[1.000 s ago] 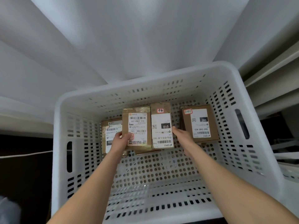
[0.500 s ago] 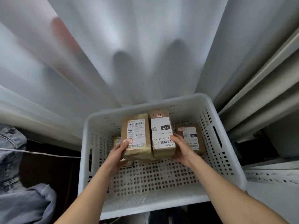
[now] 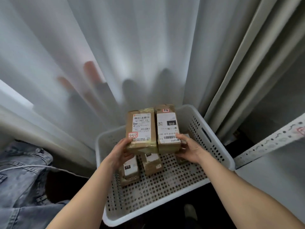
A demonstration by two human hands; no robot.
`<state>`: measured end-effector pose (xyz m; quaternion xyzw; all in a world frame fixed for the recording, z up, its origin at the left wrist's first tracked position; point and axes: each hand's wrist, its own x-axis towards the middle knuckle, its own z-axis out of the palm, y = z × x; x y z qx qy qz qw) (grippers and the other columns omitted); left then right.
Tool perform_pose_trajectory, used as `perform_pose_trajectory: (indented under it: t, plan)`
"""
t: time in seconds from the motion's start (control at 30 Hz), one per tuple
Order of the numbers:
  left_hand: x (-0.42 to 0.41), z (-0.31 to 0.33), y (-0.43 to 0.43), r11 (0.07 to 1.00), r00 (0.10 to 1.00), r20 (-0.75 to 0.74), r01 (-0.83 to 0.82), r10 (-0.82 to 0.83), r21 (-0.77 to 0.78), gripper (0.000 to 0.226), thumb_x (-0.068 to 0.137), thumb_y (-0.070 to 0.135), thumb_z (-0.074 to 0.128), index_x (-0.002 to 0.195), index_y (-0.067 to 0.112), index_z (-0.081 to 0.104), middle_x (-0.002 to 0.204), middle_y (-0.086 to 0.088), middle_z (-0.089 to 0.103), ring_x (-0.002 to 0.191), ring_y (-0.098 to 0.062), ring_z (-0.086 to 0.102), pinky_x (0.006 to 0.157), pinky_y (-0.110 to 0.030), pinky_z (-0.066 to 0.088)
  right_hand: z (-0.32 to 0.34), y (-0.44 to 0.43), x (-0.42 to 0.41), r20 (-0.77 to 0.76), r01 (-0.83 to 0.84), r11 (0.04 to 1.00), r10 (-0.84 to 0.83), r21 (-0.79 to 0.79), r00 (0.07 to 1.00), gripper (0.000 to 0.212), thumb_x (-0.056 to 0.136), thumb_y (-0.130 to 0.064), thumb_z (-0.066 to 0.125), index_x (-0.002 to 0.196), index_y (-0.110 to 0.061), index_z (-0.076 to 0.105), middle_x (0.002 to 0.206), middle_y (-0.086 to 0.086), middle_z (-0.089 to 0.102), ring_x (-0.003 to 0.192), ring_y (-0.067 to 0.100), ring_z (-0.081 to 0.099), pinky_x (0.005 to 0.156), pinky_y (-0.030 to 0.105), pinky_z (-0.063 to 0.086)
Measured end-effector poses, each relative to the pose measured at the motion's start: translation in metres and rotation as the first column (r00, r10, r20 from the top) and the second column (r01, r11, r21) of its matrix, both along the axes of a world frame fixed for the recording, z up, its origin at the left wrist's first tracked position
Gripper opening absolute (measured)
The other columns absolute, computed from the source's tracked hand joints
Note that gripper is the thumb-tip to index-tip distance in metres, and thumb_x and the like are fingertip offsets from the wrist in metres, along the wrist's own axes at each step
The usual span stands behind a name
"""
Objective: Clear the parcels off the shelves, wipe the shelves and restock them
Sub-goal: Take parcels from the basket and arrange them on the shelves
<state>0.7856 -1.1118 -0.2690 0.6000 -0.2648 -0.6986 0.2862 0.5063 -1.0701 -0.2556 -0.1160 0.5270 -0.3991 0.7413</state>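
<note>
Gripping 2 parcels [image 3: 141, 129], left hand [image 3: 119, 153], right hand [image 3: 189, 150] curled round them, basket [image 3: 230, 161] below, curtain [image 3: 132, 47] behind

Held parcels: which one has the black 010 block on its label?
The right parcel, gripped by the right hand. The left parcel, in the left hand, reads 507-P802 170 instead.

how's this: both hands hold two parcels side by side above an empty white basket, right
Not empty. In the head view the left hand and right hand hold the taped parcel and the 010 parcel side by side above the white basket, but loose parcels lie on its floor.
</note>
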Motion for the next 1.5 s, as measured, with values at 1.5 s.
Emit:
perform_pose_trajectory:
  t: [1.5]
  plan:
    - [-0.332,0.062,0.528,0.474,0.466,-0.088,0.870,-0.881,-0.134,0.042,0.088,0.022,0.064,0.129,0.017,0.054,0.118,-0.012,0.064,0.102,-0.028,0.062,0.091,-0.041,0.050,0.059,0.746,-0.113,-0.204,0.942,0.316,-0.935,-0.112,0.290,0.024,0.089,-0.030,0.061,0.112,-0.038,0.059,0.121,0.002,0.059,0.112,0.027,0.054,0.095,0.042,0.044]
